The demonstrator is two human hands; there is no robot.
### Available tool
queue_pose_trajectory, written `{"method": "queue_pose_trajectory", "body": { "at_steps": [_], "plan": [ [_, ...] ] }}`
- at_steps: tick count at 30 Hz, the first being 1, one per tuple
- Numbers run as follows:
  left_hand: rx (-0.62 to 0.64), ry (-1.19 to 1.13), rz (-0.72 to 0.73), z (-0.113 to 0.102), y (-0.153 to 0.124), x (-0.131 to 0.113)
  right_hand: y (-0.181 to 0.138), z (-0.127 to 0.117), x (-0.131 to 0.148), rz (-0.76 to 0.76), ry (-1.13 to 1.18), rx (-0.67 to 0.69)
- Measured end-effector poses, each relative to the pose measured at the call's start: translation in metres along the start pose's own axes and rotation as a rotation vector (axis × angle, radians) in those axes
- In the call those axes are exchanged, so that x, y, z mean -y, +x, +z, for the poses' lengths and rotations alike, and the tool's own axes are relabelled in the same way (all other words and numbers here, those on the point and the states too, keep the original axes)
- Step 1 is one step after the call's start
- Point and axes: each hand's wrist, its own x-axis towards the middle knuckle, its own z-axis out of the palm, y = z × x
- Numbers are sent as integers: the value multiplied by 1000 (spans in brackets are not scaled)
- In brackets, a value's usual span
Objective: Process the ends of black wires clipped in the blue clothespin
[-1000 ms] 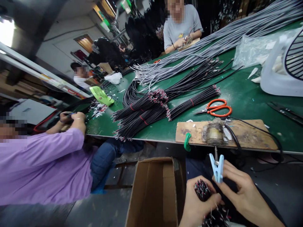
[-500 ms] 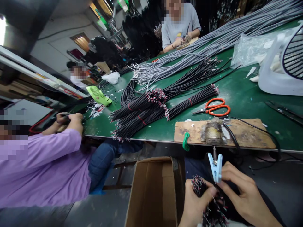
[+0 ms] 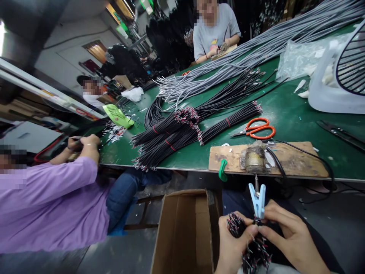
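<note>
My left hand (image 3: 235,238) is closed around a bundle of thin black cables (image 3: 236,224) with stripped red, white and black wire ends. More cable ends (image 3: 256,253) spread out below its thumb. My right hand (image 3: 288,232) is closed, its thumb and fingertips pinching a dark cable end (image 3: 257,221) close to my left thumb. Just above the fingertips is a light blue clothespin (image 3: 257,201), on a metal tip (image 3: 256,182) that sticks out from a taped round holder (image 3: 254,160) on a wooden board (image 3: 299,161). The fingers partly hide the pinched end.
Orange-handled scissors (image 3: 259,129), tied black cable bundles (image 3: 168,139) and long grey cables (image 3: 228,64) lie on the green table (image 3: 296,121). A fan (image 3: 322,95) stands right. Below is a cardboard box (image 3: 182,228). A person in purple (image 3: 57,201) sits left; others work farther back.
My right fingertips have come in against my left thumb, below the clothespin. The cable bundle in my left hand has shifted slightly left. The view has moved a little.
</note>
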Motion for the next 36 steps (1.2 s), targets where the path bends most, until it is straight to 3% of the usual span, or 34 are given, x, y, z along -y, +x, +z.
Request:
{"method": "queue_pose_trajectory", "body": {
  "at_steps": [5, 9, 11, 14, 16, 18, 24, 30, 36],
  "plan": [
    [79, 71, -2, 2, 0, 1, 5, 6, 7, 19, 58, 29],
    [-20, 101, -25, 1, -5, 5, 4, 13, 6, -95, -14, -167],
    [-1, 37, -67, 0, -5, 2, 3, 16, 5, -111, 34, -189],
    [182, -100, -115, -3, 0, -10, 3, 15, 4, 86, 337, 13],
    [270, -98, -30, -3, 5, -21, 6, 13, 5, 278, 571, 161],
    [293, -43, 72, -3, 7, -30, 12, 10, 8, 403, 716, 210],
    [180, -48, 166, 1, 6, -43, 37, 4, 16, 484, 746, 32],
    [121, 2, 252, 7, 13, -44, 51, 9, 20, 457, 826, 85],
    [164, 31, 251, 9, 17, -40, 50, 12, 18, 461, 919, 93]
  ]
}}
